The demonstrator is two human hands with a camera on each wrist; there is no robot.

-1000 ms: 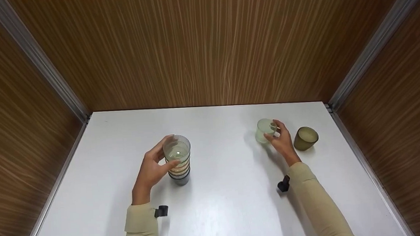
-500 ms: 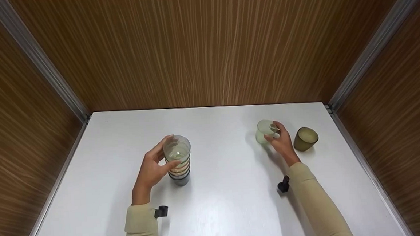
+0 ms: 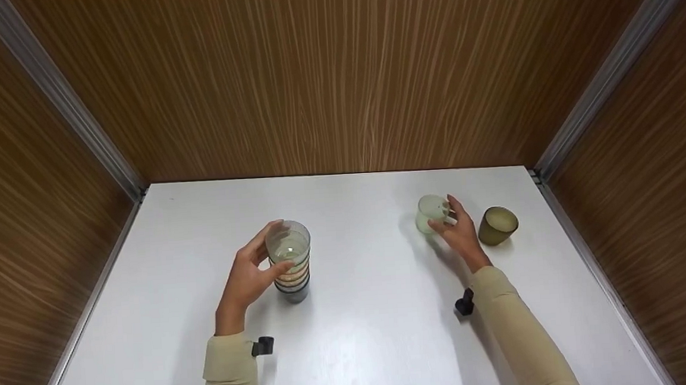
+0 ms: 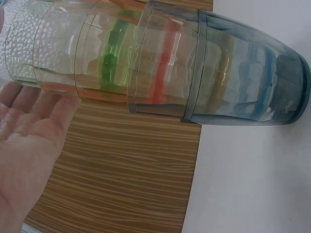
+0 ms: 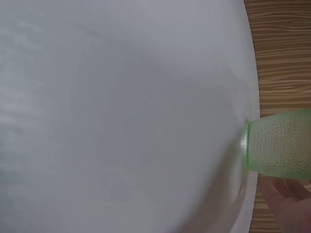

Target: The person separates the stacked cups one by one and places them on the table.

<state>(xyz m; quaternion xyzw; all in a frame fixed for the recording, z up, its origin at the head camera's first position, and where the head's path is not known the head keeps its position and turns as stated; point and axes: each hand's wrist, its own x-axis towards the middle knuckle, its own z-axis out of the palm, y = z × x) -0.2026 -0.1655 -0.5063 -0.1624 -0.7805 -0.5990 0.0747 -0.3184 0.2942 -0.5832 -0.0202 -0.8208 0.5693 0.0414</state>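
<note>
My left hand [image 3: 251,274] holds the upper part of a tall stack of nested drinking glasses [image 3: 293,279], thumb on the near side and fingers on the far side. In the left wrist view the stacked glasses [image 4: 165,68] run from clear, bumpy ones at the top through colour-banded ones to a smoky blue-grey glass [image 4: 252,77] at the bottom. My right hand [image 3: 462,236] grips a pale green glass [image 3: 430,214] between thumb and fingers. Its pebbled wall [image 5: 279,143] shows in the right wrist view. Whether its base touches the table, I cannot tell.
An olive-brown cup [image 3: 497,226] stands upright just right of my right hand. The white table [image 3: 356,311] is bounded by wood-grain panels [image 3: 336,80] at the back and both sides, with metal rails in the corners.
The fingers of my right hand have shifted slightly on the pale green glass. My left hand, the stack and the olive-brown cup keep their places.
</note>
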